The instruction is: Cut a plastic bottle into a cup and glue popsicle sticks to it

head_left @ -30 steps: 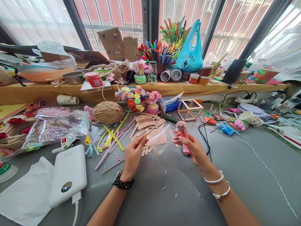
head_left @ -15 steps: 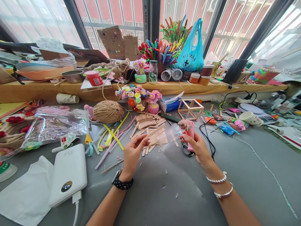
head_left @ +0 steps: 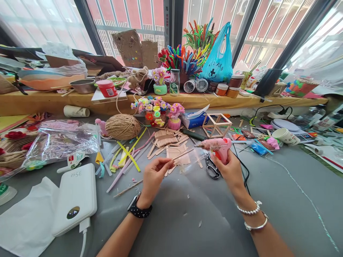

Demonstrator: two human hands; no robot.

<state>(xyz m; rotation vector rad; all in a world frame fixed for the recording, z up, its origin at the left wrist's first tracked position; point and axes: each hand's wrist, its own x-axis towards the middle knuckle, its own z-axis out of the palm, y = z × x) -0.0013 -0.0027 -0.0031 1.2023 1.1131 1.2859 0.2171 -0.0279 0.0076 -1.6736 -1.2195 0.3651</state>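
My left hand (head_left: 154, 174) pinches one end of a thin wooden stick (head_left: 182, 154) that slants up to the right over the grey table. My right hand (head_left: 227, 169) grips a pink glue gun (head_left: 215, 145) lying level, its nozzle pointing left toward the stick's far end; a black cord runs from it. Under the stick lies a clear plastic bag (head_left: 187, 162) and a pile of flat wooden sticks (head_left: 167, 139). Black scissors (head_left: 212, 167) lie just left of my right hand.
A ball of twine (head_left: 123, 126), a wooden stick cube frame (head_left: 216, 125), small pipe-cleaner flower pots (head_left: 157, 112) and loose coloured pipe cleaners (head_left: 128, 153) crowd the far table. A white power bank (head_left: 75, 196) lies at the left on white paper. A wooden shelf (head_left: 40, 103) full of craft supplies runs along the window.
My right hand has tipped the glue gun from upright to level, its nozzle now pointing left at the stick. My left hand has stayed almost in place with the stick.
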